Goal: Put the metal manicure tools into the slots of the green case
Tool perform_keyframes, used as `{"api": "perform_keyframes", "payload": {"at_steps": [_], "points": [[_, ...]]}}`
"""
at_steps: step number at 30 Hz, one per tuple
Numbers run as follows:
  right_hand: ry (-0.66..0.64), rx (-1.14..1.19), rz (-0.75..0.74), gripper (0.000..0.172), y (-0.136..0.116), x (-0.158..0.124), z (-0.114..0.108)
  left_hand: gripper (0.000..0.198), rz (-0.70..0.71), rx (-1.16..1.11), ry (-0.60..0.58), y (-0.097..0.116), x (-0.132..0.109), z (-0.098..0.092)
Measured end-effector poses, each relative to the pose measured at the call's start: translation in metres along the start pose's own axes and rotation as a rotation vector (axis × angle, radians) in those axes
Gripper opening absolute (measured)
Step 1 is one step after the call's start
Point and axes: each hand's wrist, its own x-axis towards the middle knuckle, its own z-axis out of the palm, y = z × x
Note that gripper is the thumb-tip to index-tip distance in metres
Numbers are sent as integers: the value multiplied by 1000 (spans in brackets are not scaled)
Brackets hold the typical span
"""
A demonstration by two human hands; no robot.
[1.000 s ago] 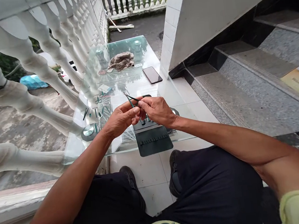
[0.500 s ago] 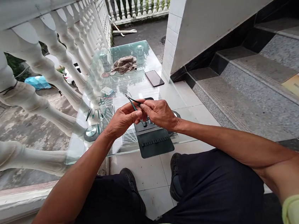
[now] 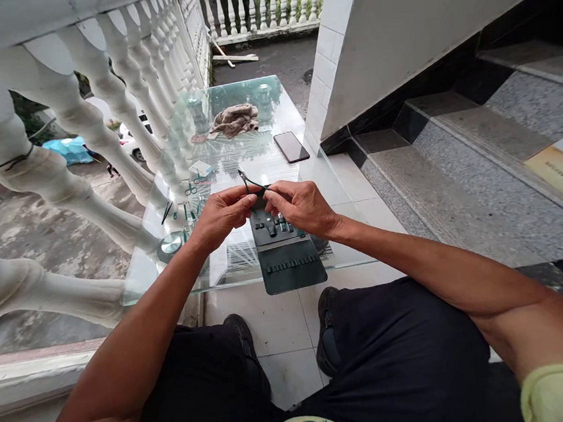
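Note:
A pair of nail nippers (image 3: 243,175) with a shiny tip and dark green handles is held up above the glass table. Its handles are spread apart, one in each hand. My left hand (image 3: 225,215) pinches the near handle between thumb and fingers. The other handle is gripped by my right hand (image 3: 302,205). Below them lies an unfolded black tool case (image 3: 293,265), its front flap overhanging the table edge. Small tools sit in its loops under my right hand. Left of my left hand, scissors (image 3: 190,187) and several slim green-handled tools lie on the glass.
On the glass table (image 3: 236,161) are a phone (image 3: 291,147), a crumpled brown cloth (image 3: 236,120) and a small packet (image 3: 201,170). White balusters (image 3: 94,110) line the left side. Stone steps (image 3: 453,173) rise on the right.
The nippers' handles are spread wider and the tip points more upright. My hands have moved slightly apart, showing more of the case between them.

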Motion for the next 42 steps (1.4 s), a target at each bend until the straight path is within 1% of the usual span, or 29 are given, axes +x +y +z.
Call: {"api": "perform_keyframes", "payload": {"at_steps": [4,7,10,15,19,24,26,30,34,38,42], "points": [[-42,46,34,46,7,1,2,48,-11,55,20,-2,-1,-1],[-54,69,57,53,12,1,5,53,-2,26,10,-4,-1,-2],[-63,86,88,58,15,0,8,57,-24,-3,4,-4,-2,-2],[-75,102,80,56,18,0,9,59,-75,-22,9,-3,-3,0],[-89,90,47,58,23,5,5,54,-60,-33,16,-2,0,-1],[-128,32,46,62,29,5,4,38,-13,-35,63,-1,2,-6],[-140,27,39,62,30,4,5,34,-9,-34,73,-1,2,-8],[-151,33,26,57,28,2,6,32,-9,-24,99,-1,0,-10],[-164,41,30,54,24,0,7,31,9,-33,78,-3,0,-11],[-149,137,93,48,25,5,3,26,23,-55,96,-2,2,-8],[-124,281,203,45,32,18,-6,21,-5,-27,134,2,2,-2]]}}
